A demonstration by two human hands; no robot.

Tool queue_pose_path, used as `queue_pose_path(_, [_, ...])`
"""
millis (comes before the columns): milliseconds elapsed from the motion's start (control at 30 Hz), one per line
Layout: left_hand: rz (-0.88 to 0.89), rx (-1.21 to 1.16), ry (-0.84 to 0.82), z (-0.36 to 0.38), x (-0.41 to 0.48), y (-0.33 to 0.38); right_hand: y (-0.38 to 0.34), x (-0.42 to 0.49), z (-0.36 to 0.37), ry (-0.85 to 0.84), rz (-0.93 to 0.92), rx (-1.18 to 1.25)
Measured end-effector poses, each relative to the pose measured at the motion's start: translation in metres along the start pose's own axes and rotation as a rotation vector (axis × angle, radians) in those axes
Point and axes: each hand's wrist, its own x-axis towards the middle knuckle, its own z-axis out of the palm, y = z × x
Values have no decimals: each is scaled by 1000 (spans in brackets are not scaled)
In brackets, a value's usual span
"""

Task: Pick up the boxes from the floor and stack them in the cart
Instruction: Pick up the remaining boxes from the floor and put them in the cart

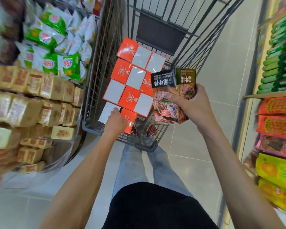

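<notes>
A grey wire cart (96, 90) stands in front of me, holding several orange and white boxes (130, 76) packed side by side. My left hand (116, 120) reaches into the near end of the cart, its fingers on the edge of a white-faced box (106, 111) beside an orange one (130, 119). My right hand (190, 103) is raised over the cart's right rim, gripping two dark boxes (170, 90) printed with a meat picture, black and olive at the top.
A round bin of brown snack packs (45, 103) and green and white chip bags (56, 47) crowds the cart's left side. Shelves of green, orange and yellow packets (277, 123) line the right. Grey tiled floor runs between. My legs stand just behind the cart.
</notes>
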Motion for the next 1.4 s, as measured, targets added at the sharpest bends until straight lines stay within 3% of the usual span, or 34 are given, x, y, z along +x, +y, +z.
queue_pose_path(200, [205, -90, 34, -61, -22, 31, -12, -17, -1, 31, -123, -152])
queue_pose_path(433, [302, -510, -234, -149, -43, 92, -23, -32, 4, 48, -246, -390])
queue_pose_path(700, [383, -338, -440, -192, -68, 148, -28, -38, 14, -4, -389, -585])
queue_pose_path(967, [413, -148, -420, -188, -54, 158, -20, -22, 23, -30, -373, -621])
queue_pose_path(1200, [326, -125, -211, -170, -26, 180, -12, 7, 8, -88, -242, -489])
queue_pose_path(1400, [239, -190, -123, -150, 27, 184, 25, 35, -8, 180, -101, -279])
